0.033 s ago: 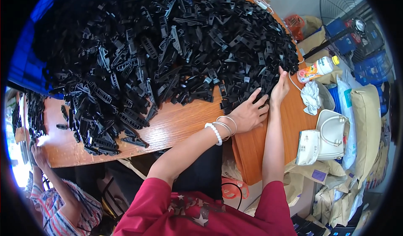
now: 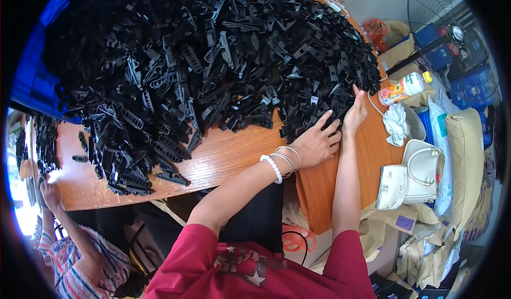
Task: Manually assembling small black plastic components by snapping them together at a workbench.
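A big heap of black plastic parts [image 2: 213,70] covers most of a wooden table [image 2: 234,158]. My left hand [image 2: 318,142] lies at the heap's near right edge with its fingers spread over a few parts; white bead and thin bangle bracelets circle its wrist. My right hand [image 2: 354,113] is just to the right of it, fingertips pushed into the parts at the heap's edge. Whether its fingers hold a part is hidden. A smaller group of the black parts [image 2: 133,160] trails toward the table's near left edge.
A white handbag [image 2: 423,171], a crumpled white cloth [image 2: 395,124] and a lying bottle [image 2: 404,86] sit to the right of the table, with a fan [image 2: 442,17] behind. Another person in a striped shirt [image 2: 80,262] works at the lower left.
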A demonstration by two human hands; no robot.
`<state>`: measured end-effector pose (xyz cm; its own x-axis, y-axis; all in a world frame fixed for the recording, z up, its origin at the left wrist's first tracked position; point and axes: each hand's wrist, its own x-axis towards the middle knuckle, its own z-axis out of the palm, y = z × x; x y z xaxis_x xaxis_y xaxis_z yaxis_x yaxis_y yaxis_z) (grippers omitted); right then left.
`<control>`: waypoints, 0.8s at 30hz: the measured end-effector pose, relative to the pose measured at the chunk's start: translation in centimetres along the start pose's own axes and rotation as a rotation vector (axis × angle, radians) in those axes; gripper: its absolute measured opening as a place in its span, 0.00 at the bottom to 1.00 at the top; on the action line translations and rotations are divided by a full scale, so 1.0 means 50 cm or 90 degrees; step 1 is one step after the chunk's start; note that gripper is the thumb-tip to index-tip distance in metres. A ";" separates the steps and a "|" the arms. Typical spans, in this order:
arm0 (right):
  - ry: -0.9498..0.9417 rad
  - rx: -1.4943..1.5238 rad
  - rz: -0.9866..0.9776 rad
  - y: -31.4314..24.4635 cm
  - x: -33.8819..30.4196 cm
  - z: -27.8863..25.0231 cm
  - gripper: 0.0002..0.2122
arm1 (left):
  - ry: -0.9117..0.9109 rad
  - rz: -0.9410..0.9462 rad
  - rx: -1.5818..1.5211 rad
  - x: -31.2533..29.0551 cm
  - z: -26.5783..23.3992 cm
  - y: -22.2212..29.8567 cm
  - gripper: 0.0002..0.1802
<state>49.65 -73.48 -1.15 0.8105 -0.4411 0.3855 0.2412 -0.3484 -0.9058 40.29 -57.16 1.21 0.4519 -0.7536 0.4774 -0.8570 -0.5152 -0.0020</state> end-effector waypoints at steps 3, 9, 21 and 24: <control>0.004 0.072 0.056 -0.027 -0.045 0.043 0.24 | -0.037 -0.034 0.018 -0.016 -0.031 -0.004 0.12; -0.021 0.146 0.135 -0.114 -0.122 0.111 0.22 | 0.081 -0.085 -0.023 -0.101 -0.054 -0.039 0.08; -0.119 0.027 0.016 -0.194 -0.225 0.203 0.17 | 0.056 -0.140 -0.013 -0.231 -0.121 -0.056 0.13; -0.144 -0.025 -0.214 -0.205 -0.248 0.220 0.16 | 0.092 -0.167 0.036 -0.262 -0.132 -0.041 0.11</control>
<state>43.03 -55.34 1.42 0.7879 -0.1054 0.6067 0.4961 -0.4750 -0.7268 34.50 -43.55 0.78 0.6129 -0.5273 0.5884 -0.6986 -0.7095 0.0919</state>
